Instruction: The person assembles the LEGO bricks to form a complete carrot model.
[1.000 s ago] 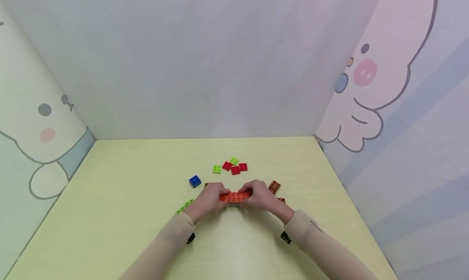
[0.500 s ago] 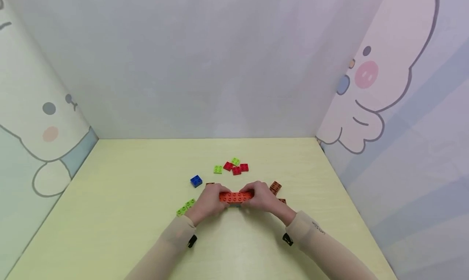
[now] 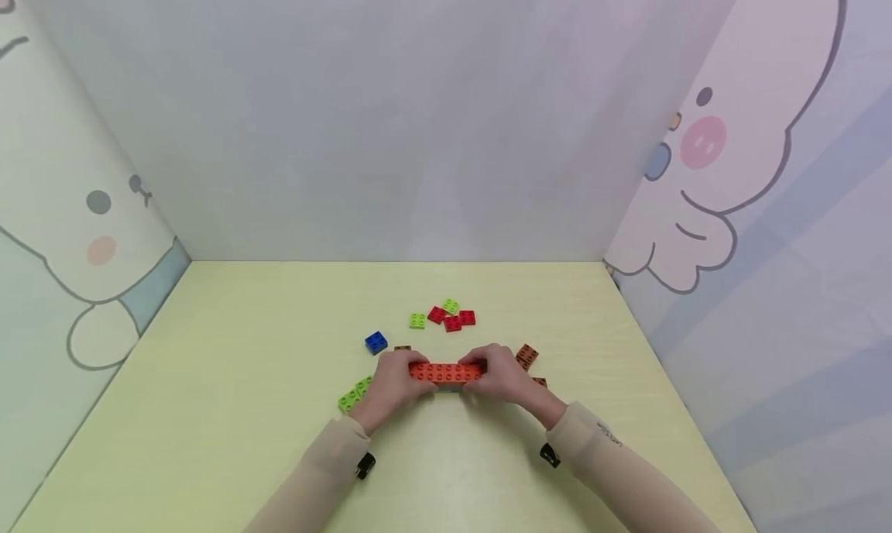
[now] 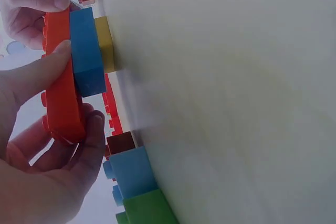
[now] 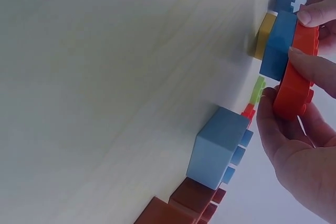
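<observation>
A long red toy brick (image 3: 446, 373) lies across the top of a blue brick (image 4: 86, 53), and a yellow brick (image 4: 104, 43) is under the blue one at the table. At the red brick's left end my left hand (image 3: 397, 379) grips it, thumb on the near side and fingers round the far side. My right hand (image 3: 496, 373) holds the opposite end in the same way. Both thumbs press close to the seam between red and blue in the wrist views. From the head, the yellow brick is mostly hidden beneath the stack.
Beyond the hands lie small red bricks (image 3: 453, 323), lime green bricks (image 3: 417, 321) and a dark blue brick (image 3: 376, 342). Larger green bricks (image 3: 349, 400) sit by the left wrist. Brown bricks (image 3: 527, 354) and a light blue brick (image 5: 218, 145) stand on the right.
My left hand has shifted slightly left along the red brick, so more of its studded top shows. The right hand keeps its hold. The view has turned a little.
</observation>
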The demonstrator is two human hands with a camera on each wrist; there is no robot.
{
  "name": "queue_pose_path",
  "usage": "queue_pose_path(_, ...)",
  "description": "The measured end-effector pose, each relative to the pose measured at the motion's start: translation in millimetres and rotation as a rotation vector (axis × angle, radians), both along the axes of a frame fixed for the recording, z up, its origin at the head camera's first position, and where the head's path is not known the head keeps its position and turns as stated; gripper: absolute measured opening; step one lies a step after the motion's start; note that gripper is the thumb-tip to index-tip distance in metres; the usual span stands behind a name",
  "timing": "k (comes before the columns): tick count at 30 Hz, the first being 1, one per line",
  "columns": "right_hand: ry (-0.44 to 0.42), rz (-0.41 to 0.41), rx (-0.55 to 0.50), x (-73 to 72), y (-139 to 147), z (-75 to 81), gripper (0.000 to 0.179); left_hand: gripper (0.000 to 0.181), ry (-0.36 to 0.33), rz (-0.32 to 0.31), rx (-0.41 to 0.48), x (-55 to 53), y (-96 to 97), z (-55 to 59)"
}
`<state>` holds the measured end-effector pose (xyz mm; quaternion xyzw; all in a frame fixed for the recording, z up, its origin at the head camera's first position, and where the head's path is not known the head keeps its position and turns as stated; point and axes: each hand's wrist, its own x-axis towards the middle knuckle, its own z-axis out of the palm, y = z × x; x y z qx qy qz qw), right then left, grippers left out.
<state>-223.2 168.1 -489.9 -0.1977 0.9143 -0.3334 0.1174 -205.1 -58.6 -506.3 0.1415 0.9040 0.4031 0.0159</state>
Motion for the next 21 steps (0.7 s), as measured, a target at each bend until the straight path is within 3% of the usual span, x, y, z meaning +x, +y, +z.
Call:
queue_pose_path(6,0.012,-0.011,0.016,0.0,0.7,-1.3,0.036,0.038,0.033,-0.009,0.023,0.5,-2.0,-1.9)
queue_pose_path(16,0.075,-0.043,0.025,-0.1,5.1,-0.6,0.039,0.033,0.038,-0.033,0.014,-1.0,-2.2,2.4)
queue_pose_path(21,0.059,-0.05,0.03,0.9,9.2,1.9,0.041,0.031,0.027,-0.045,0.002,-1.2,-2.6,4.1)
